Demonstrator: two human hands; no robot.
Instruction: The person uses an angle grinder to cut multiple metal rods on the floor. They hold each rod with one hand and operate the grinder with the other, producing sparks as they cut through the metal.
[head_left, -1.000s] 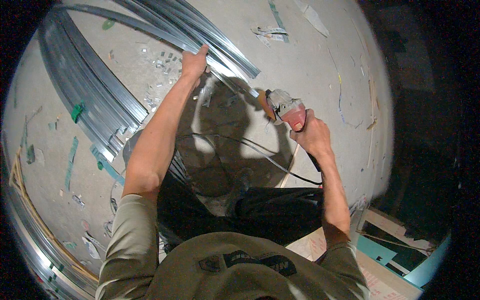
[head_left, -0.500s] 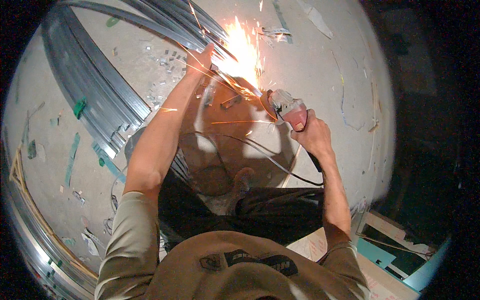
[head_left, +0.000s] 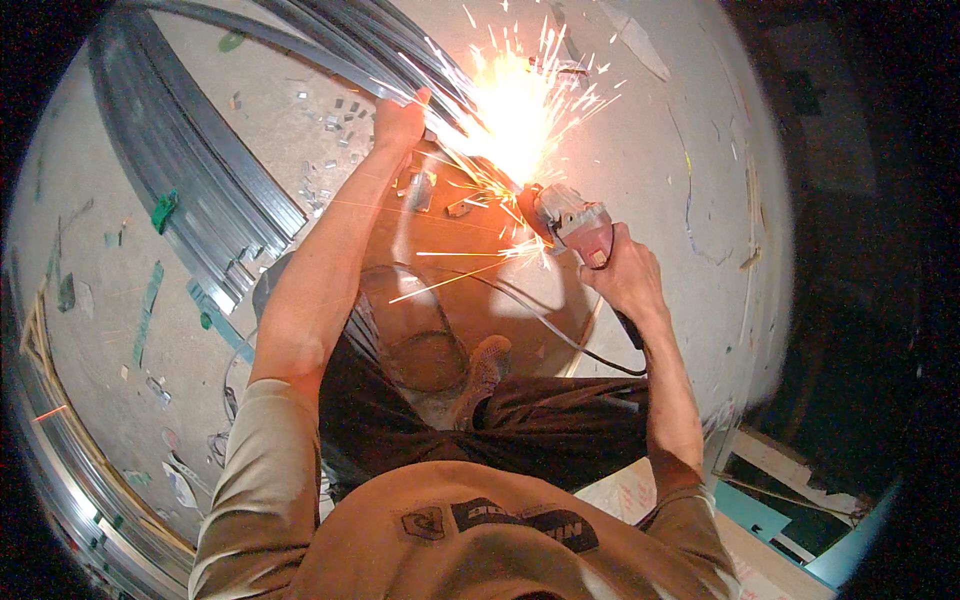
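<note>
My right hand [head_left: 632,278] is closed round the rear body of a red and grey angle grinder [head_left: 585,230]. Its disc [head_left: 532,212] meets the near end of the grey metal profiles, where a dense burst of white and orange sparks [head_left: 515,125] hides the contact. Farther up and to the left, my left hand [head_left: 400,124] grips a long metal profile [head_left: 330,62], thumb on top. The profile runs away to the far left among others. Glare covers much of the stretch between my left hand and the disc.
A bundle of metal profiles [head_left: 185,140] with a green tie [head_left: 164,210] lies left. Small metal offcuts [head_left: 345,112] litter the concrete floor. The grinder's black cord [head_left: 560,330] loops close to my shoe [head_left: 488,365]. More profiles [head_left: 75,510] lie lower left, and teal boards [head_left: 745,510] lower right.
The sparks have grown brighter and spread wider round the disc, with a stronger orange glow on the floor. Both hands stay nearly in place, still holding the profile and the angle grinder.
</note>
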